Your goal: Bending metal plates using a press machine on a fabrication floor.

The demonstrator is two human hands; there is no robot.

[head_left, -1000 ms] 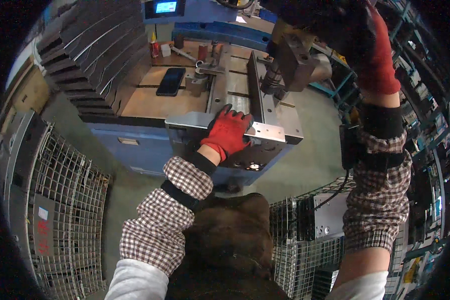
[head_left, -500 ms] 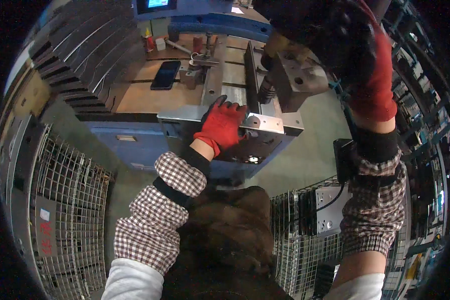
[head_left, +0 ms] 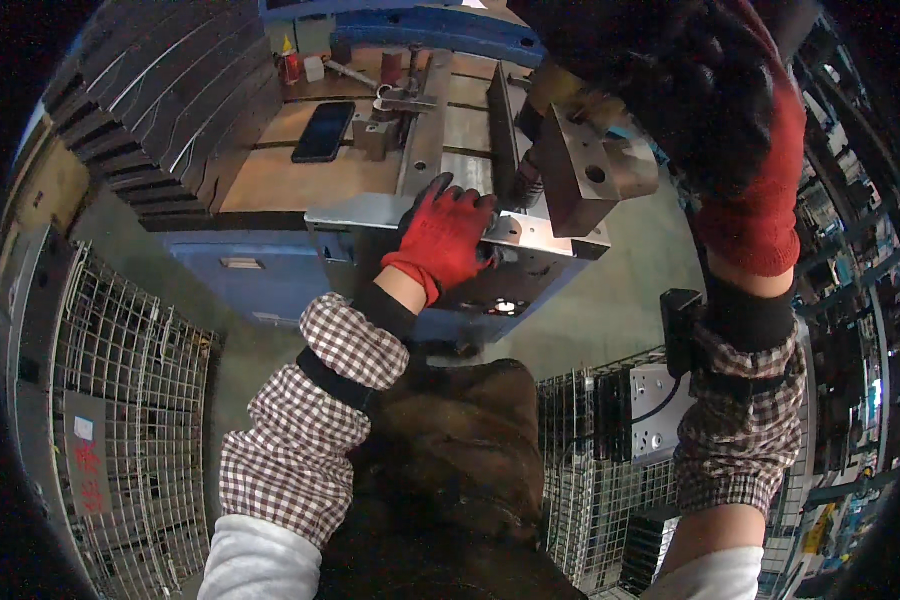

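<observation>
My left hand (head_left: 445, 235), in a red glove with dark fingers, grips the top edge of a bent sheet-metal panel (head_left: 355, 212). Its fingers lie over the flange, and the panel hangs down at the front of the machine table. High at the right, close to the camera, is my right hand (head_left: 705, 110) in the same kind of glove. Its fingers look curled round something dark that I cannot make out. Between the hands, a steel block with holes (head_left: 577, 175) stands above the panel's right end, beside a coil spring (head_left: 530, 180).
A phone (head_left: 324, 132) lies on the table, left of a small clamp block (head_left: 374, 138). Stacked dark metal sheets (head_left: 170, 100) rise at the left. Wire cages (head_left: 135, 420) flank me; the right one (head_left: 600, 500) holds metal panels. Racks (head_left: 860, 300) line the far right.
The view has shifted slightly, so the table sits higher in the picture. My left hand stays on the panel's edge. My right hand remains raised, a little lower in the picture.
</observation>
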